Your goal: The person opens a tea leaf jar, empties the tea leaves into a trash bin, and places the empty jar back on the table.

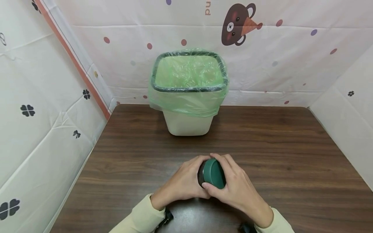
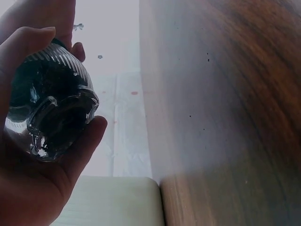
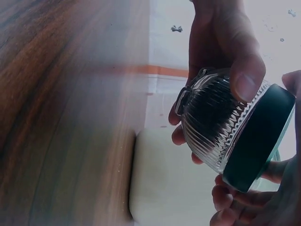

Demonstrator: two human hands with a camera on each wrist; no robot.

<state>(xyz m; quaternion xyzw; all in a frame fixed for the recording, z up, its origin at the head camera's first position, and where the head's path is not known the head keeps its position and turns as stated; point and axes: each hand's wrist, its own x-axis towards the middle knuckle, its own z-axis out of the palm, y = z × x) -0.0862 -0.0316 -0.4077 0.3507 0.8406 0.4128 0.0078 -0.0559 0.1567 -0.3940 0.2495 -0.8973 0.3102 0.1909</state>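
A clear, ribbed glass jar point(image 3: 209, 113) with dark contents is held tilted above the near part of the table, between both hands. Its round green lid point(image 1: 214, 173) faces up and to the right in the head view. My left hand point(image 1: 188, 181) grips the glass body, with the thumb along the ribbed side in the right wrist view. Around the lid's rim curl the fingers and thumb of my right hand point(image 1: 237, 183). The jar's footed base shows in the left wrist view.
A pale trash bin point(image 1: 187, 124) lined with a green plastic bag point(image 1: 186, 102) stands at the back of the brown wooden table point(image 1: 125, 155). Printed white sheets point(image 1: 116, 61) hang behind the table and along both sides.
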